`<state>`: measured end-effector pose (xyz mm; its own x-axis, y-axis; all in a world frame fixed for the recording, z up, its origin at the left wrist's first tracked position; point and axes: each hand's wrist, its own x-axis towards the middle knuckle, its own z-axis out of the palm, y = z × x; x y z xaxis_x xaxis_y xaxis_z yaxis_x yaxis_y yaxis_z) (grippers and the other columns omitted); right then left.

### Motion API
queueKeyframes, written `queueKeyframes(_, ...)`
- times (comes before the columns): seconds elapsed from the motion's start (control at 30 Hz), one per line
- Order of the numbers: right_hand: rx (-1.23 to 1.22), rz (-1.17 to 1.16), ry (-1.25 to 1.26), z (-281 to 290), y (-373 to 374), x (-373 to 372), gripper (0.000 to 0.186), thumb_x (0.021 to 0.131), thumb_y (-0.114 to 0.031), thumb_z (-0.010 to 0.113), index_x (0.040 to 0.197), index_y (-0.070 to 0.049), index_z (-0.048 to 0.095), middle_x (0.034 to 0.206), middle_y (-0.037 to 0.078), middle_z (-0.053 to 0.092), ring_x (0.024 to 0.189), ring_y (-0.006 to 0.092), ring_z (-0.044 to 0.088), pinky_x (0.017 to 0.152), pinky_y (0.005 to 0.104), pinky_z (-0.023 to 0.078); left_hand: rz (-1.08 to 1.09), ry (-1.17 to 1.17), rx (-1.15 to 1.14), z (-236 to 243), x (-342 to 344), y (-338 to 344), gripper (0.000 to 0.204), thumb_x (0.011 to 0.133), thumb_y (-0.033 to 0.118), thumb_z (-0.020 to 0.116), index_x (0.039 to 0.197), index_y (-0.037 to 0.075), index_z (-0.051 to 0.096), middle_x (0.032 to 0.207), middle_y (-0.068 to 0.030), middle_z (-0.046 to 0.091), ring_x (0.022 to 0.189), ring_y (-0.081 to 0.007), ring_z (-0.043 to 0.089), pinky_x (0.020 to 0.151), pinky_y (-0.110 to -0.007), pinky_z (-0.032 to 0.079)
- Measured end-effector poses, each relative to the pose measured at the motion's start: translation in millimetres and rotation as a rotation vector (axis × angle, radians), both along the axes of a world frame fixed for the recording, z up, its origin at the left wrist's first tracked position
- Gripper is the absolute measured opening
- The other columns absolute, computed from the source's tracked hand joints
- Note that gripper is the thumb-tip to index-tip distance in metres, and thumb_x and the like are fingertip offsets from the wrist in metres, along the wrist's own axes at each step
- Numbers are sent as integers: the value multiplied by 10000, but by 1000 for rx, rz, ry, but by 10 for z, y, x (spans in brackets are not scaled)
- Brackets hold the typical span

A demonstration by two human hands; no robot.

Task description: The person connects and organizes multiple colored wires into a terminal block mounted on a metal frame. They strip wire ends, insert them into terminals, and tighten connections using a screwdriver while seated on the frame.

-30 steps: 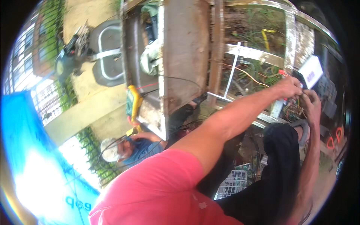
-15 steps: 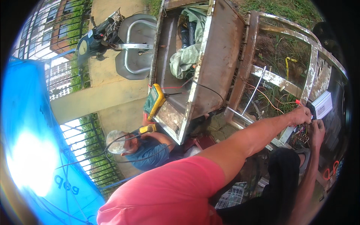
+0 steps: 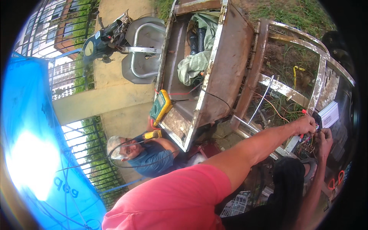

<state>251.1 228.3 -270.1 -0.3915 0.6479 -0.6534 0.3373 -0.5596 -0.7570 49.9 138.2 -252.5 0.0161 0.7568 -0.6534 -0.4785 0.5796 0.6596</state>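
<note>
At the frame's right, the left hand (image 3: 306, 124) and right hand (image 3: 325, 139) meet, fingers bent, beside colored wires (image 3: 305, 142); I can't tell what they grip.

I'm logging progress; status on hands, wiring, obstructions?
Left bare hand and right bare hand close together, grip details unclear. Thin multicoloured wires bunched beside them. Rusty, white-painted metal frame alongside, not visibly blocking either hand.
</note>
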Motion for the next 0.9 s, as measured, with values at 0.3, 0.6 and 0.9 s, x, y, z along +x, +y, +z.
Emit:
queueKeyframes(0.3,-2,79,18,-11,-6,-39,55,975,-77,586,1018,-47,602,806,7,621,664,57,530,590,201,411,-1,-8,-14,-80,29,-9,85,841,29,696,887,-41,677,818,-138,711,752,-222,722,654,-349,608)
queueKeyframes(0.6,-91,-70,12,11,1,-18,82,993,-80,587,1071,-63,601,764,-1,609,582,28,476,514,166,351,-7,7,-30,-95,50,21,87,846,23,677,886,-54,668,820,-148,704,734,-226,723,626,-344,619)
queueKeyframes(0.9,-61,-32,-56,126,-31,-55,101,1001,-94,592,1098,-79,616,758,-20,596,566,23,468,495,170,328,52,-19,-24,-171,85,-3,110,844,59,706,851,-41,661,755,-134,703,646,-208,709,558,-331,601)
